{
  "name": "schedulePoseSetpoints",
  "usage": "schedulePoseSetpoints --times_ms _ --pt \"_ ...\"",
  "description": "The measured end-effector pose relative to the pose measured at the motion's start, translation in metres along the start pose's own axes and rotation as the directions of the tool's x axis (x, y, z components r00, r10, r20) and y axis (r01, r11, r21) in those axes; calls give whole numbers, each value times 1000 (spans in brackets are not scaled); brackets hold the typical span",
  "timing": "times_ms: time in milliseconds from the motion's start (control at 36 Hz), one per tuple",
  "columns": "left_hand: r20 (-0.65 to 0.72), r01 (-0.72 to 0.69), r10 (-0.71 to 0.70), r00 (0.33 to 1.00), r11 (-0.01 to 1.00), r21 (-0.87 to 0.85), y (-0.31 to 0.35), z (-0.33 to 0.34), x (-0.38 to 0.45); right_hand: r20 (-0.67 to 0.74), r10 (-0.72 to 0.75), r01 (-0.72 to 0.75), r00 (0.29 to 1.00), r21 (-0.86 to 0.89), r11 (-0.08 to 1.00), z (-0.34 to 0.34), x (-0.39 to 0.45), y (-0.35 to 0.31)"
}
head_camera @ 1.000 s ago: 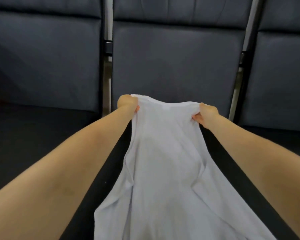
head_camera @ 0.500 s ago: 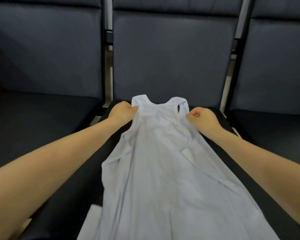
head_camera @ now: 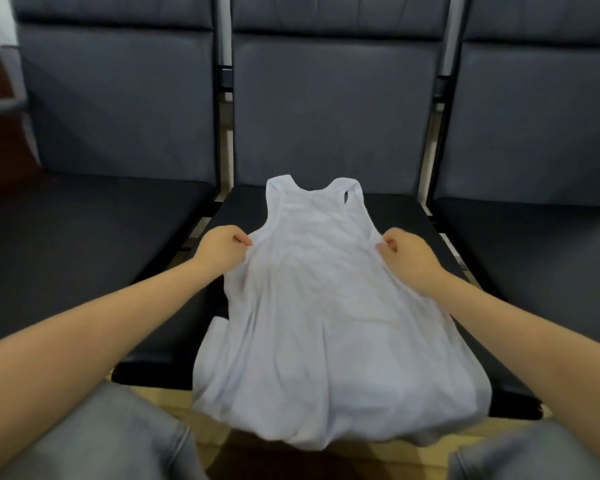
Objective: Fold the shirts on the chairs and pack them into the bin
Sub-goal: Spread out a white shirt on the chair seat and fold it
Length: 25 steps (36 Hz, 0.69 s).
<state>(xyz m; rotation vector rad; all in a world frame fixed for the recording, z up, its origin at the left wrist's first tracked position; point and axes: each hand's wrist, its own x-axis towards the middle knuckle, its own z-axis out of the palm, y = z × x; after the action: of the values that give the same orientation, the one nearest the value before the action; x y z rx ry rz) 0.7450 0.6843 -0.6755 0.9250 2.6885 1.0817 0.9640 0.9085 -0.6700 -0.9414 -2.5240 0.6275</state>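
- A white sleeveless shirt is being laid out flat on the seat of the middle chair, its shoulder straps pointing toward the backrest.
- The shirt's left side edge, just below the armhole, is being pinched by the left hand, which is curled closed on the cloth.
- The opposite side edge is being pinched in the same way by the right hand, thumb and fingers closed on the fabric.
- The hem is being left to hang past the front edge of the seat, above the person's grey-clad knees.
- The shirt is being flanked by two more dark padded chairs, the left chair and the right chair, both seats bare where they can be seen.
- A strip of pale wooden floor is being shown beneath the seat front.
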Motion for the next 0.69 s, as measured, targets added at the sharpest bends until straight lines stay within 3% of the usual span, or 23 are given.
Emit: schedulePoseSetpoints --times_ms 111,167,222,333,444,583,694 --pt "-49 134 -161 986 925 -355 -7 -13 14 -177 234 -188 956 245 951 -22 19 22" --pt "-156 80 -118 981 969 -233 -17 -21 20 -202 323 -257 925 295 920 -31 23 43" --pt "-224 -1 3 975 1000 10 -31 -26 24 -199 326 -296 924 169 940 -35 22 63" --pt "-155 -113 161 975 954 276 -53 -25 32 -167 298 -314 940 -84 946 -32 18 74" --pt "-135 -85 125 983 959 269 -45 -19 32 -160 252 -287 954 -263 921 -24 16 65" --pt "-145 4 12 989 994 113 -25 -13 18 -137 268 -288 954 -156 945 -29 10 60" --pt "-94 142 -147 985 988 -56 -12 -19 -4 -2 310 -308 951 -118 944 -40 -9 52"
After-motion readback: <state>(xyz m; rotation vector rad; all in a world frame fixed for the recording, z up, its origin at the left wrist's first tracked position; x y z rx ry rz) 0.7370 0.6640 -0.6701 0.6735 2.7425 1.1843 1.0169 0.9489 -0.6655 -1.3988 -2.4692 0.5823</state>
